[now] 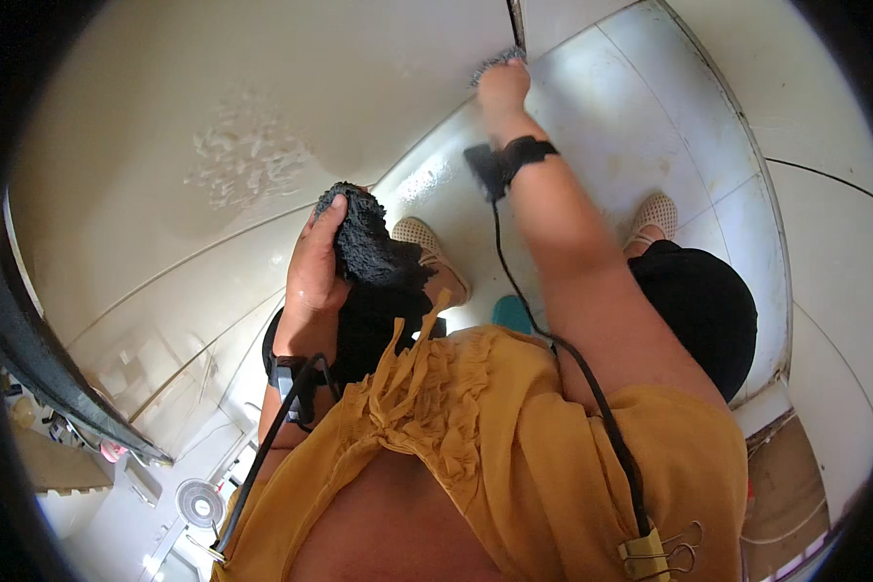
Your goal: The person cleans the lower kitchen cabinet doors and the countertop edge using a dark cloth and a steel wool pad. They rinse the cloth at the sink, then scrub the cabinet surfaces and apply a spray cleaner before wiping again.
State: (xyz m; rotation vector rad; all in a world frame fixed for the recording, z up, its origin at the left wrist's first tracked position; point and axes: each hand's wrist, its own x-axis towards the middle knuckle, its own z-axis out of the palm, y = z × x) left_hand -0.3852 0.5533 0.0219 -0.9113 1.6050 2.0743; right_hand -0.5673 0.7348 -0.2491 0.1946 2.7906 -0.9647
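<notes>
My left hand [319, 265] grips a bunched dark grey terry cloth [367, 244], thumb on top, close to the foot of the cream wall panel [153, 109]. Farther out, my right hand [504, 89] is closed over a grey bristly scrubber [496, 64]. The scrubber meets the base of the panel where a dark vertical gap [516, 22] comes down to the tiled floor [611, 109]. My fingers hide part of the scrubber. White suds [251, 153] cling to the panel left of my right hand.
My feet stand apart in beige perforated shoes [655, 214]. Between my legs shows a teal object [511, 314], mostly hidden. Black cables [509, 262] run from both wrist straps. A round fan [199, 503] stands in the room at lower left. A raised edge [753, 131] borders the tiles.
</notes>
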